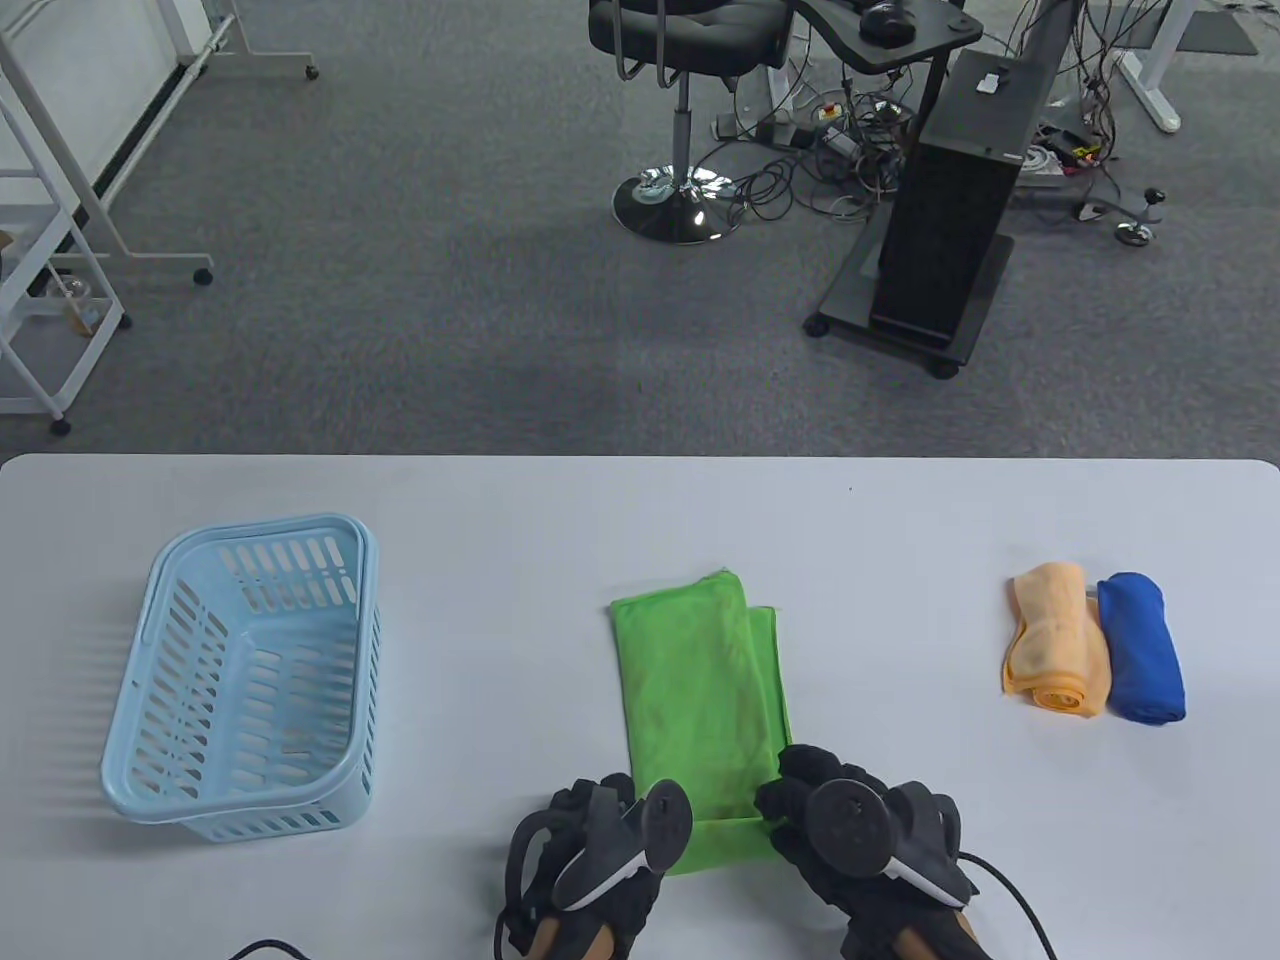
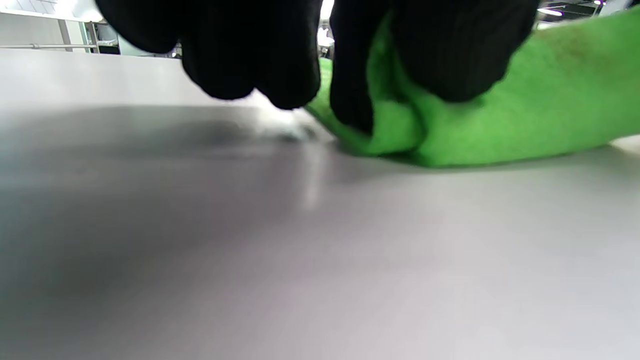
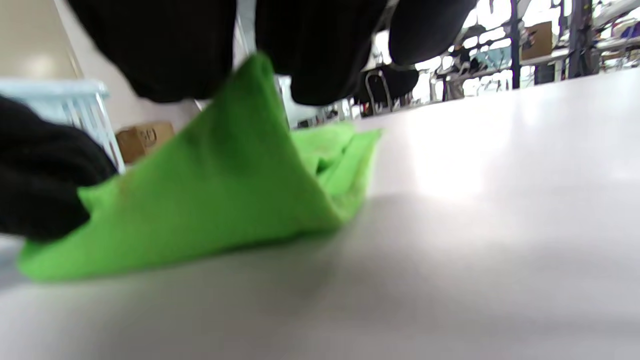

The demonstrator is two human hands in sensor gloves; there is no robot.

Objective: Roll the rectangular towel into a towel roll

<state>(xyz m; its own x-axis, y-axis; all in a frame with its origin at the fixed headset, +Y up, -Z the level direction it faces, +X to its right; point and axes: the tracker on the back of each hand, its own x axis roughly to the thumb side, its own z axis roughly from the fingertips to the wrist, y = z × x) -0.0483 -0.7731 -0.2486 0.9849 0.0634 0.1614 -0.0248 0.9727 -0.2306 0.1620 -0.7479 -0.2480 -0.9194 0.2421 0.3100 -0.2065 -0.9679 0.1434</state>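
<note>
A green towel (image 1: pixel 700 680) lies folded into a long strip on the white table (image 1: pixel 900 520), running away from me. My left hand (image 1: pixel 610 815) pinches its near left corner; the left wrist view shows gloved fingers (image 2: pixel 360 75) closed on the green towel (image 2: pixel 500 125). My right hand (image 1: pixel 800 800) pinches the near right corner; in the right wrist view the green towel (image 3: pixel 210 200) is lifted into a peak under the fingers (image 3: pixel 320 50). The near edge is turned up in a short fold between my hands.
A light blue slotted basket (image 1: pixel 150 730) stands at the left of the table. An orange towel roll (image 1: pixel 1060 650) and a blue towel roll (image 1: pixel 1140 645) lie side by side at the right. Beyond the table's far edge are carpet, a chair and a black stand.
</note>
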